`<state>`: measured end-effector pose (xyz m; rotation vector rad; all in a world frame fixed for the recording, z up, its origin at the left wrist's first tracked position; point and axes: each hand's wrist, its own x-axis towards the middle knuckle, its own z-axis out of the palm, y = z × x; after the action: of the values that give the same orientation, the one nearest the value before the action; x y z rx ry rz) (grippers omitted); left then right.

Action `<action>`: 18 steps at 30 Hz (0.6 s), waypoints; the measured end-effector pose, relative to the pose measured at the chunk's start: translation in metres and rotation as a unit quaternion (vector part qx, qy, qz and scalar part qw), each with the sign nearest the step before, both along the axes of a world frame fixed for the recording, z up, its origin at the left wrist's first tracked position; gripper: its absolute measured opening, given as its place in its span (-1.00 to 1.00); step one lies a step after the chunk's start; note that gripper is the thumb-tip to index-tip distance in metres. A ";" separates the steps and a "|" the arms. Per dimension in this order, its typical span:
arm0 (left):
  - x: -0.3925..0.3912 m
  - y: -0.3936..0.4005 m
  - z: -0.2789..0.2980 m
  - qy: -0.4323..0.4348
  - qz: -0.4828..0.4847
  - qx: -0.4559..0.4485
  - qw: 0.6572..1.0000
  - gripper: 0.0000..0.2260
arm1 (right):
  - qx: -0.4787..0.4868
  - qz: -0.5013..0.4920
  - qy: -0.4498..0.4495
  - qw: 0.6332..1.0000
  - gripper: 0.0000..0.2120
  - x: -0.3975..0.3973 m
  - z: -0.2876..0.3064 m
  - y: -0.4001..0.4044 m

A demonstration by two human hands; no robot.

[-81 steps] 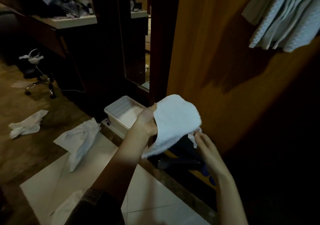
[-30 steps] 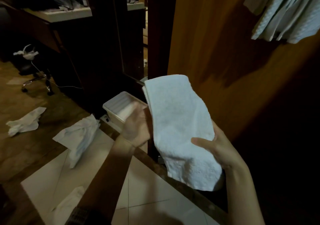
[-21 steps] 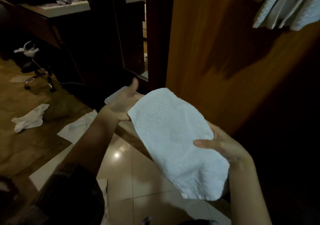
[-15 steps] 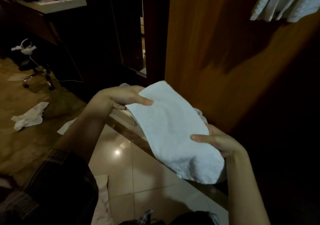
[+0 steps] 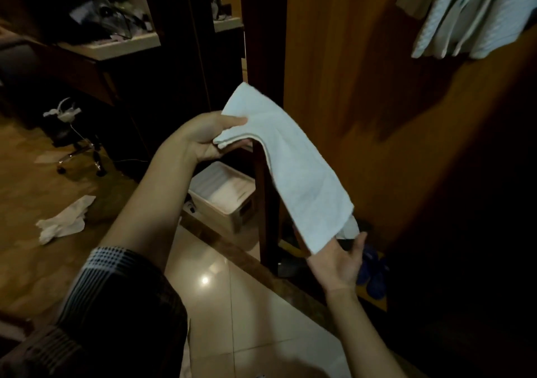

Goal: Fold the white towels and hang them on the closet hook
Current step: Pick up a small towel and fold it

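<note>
Towel (image 5: 293, 162) hangs in the middle of the frame, folded into a long strip. Left hand (image 5: 207, 136) pinches its top end between thumb and fingers. Right hand (image 5: 338, 261) lies flat and loose under the bottom end, just touching it. Some towels (image 5: 467, 14) already hang at the upper right. 1 crumpled towel (image 5: 64, 222) lies on the floor at the left, so folding and hanging are not finished.

No legible text, labels, brands or nos. anywhere in the head view. Room is dim; the folded white terry towel (image 5: 293, 171) pinched betw. the left hand's fingers (image 5: 232, 122) carries no tag or print that can be read, and the white plastic bin (image 5: 223, 200) below those fingers shows none either.
</note>
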<state>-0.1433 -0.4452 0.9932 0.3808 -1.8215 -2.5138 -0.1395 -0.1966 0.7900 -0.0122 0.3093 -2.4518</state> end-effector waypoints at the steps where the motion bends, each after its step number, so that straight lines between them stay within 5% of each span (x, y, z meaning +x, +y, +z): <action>1: 0.000 -0.002 -0.001 -0.006 0.019 -0.003 1.000 -0.90 | 0.034 -0.006 -0.005 0.999 -0.42 -0.009 0.007 -0.001; 8: 0.023 -0.035 -0.008 -0.039 -0.011 -0.089 0.995 -0.83 | 0.288 0.014 -0.030 0.957 -0.56 -0.076 0.052 0.014; 12: 0.036 -0.052 -0.022 -0.081 -0.053 -0.141 0.985 -0.49 | 0.378 0.078 0.056 0.921 -0.59 -0.092 0.069 0.025; 15: 0.041 -0.060 -0.035 -0.106 -0.070 -0.157 0.979 -0.69 | 0.411 0.116 0.119 0.896 -0.59 -0.102 0.080 0.030; 18: 0.043 -0.066 -0.039 -0.104 -0.102 -0.155 0.977 -0.67 | 0.415 0.137 0.151 0.887 -0.61 -0.112 0.095 0.033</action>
<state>-0.1005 -0.5110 0.9546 0.4825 -2.4035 -2.3217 -0.2511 -0.1633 0.8852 -0.0630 1.3700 -1.8585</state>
